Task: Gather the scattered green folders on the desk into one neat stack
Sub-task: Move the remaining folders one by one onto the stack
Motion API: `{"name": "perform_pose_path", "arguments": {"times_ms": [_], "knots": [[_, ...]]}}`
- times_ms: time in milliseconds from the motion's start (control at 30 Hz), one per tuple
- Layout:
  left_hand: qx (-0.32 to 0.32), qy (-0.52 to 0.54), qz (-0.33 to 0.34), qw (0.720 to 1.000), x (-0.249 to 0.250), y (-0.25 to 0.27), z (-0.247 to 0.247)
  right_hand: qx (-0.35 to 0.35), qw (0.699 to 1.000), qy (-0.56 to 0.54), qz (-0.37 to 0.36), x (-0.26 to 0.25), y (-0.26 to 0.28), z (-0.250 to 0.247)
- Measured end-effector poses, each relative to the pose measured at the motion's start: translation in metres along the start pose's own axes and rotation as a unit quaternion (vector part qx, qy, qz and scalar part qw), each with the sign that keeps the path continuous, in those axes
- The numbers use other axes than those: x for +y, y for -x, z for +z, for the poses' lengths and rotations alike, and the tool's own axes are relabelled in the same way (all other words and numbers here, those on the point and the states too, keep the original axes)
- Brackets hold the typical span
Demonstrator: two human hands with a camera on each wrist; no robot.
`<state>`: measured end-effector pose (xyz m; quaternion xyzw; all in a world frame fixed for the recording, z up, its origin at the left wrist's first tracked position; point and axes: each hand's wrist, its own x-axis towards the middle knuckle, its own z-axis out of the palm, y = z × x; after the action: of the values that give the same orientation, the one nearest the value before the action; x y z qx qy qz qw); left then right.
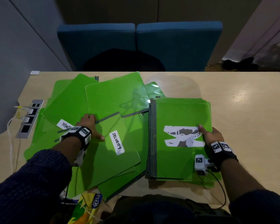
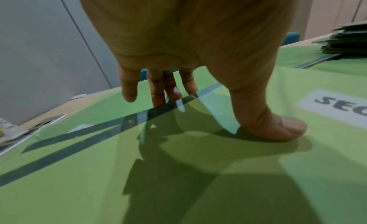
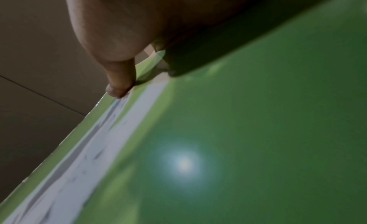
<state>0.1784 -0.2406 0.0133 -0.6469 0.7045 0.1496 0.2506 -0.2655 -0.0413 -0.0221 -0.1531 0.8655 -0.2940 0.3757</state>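
Observation:
Several green folders lie scattered and overlapping on the left and middle of the desk [image 1: 249,102]. One is labelled SECURITY [image 1: 103,159] [image 2: 198,180] and one ADMIN [image 1: 68,107]. My left hand [image 1: 95,126] [image 2: 218,116] grips the SECURITY folder at its dark spine edge, fingers [image 2: 158,98] curled over the edge and thumb pressed flat on its cover. On the right stands a squared stack of folders [image 1: 181,167] [image 2: 345,39]. Its top folder [image 3: 238,133] bears a torn white label. My right hand [image 1: 208,135] holds that folder's right edge, thumb [image 3: 119,86] on top and fingers hidden beneath.
A socket panel [image 1: 30,118] with white plugs and cables sits at the desk's left edge. Two blue chairs [image 1: 136,44] stand behind the far edge. A yellow-green bag [image 1: 87,206] lies at the near edge. Bare desk shows right of the stack.

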Motion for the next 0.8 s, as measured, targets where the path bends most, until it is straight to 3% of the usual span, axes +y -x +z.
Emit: {"name": "perform_pose_path", "arguments": {"times_ms": [200,400,500,600,733,800], "knots": [[-0.059,-0.004,-0.017,0.998,-0.019,0.002,0.0,0.004,1.0,-0.006,-0.001,0.001,-0.002,0.001],[-0.118,0.13,0.097,0.98,-0.033,0.022,-0.045,0.005,1.0,-0.006,-0.003,0.001,-0.001,0.0],[-0.112,0.268,0.105,0.951,-0.047,0.034,-0.082,0.002,1.0,-0.01,-0.011,0.004,0.0,-0.001],[-0.061,0.373,0.144,0.914,-0.05,0.041,-0.119,0.004,1.0,-0.024,-0.017,0.005,0.003,-0.001],[0.008,0.519,0.198,0.831,-0.001,0.054,-0.122,0.003,0.999,-0.038,-0.015,0.006,0.005,-0.001],[0.018,0.542,0.184,0.82,0.04,0.047,-0.097,-0.006,0.999,-0.048,-0.01,0.005,0.005,-0.002]]}}
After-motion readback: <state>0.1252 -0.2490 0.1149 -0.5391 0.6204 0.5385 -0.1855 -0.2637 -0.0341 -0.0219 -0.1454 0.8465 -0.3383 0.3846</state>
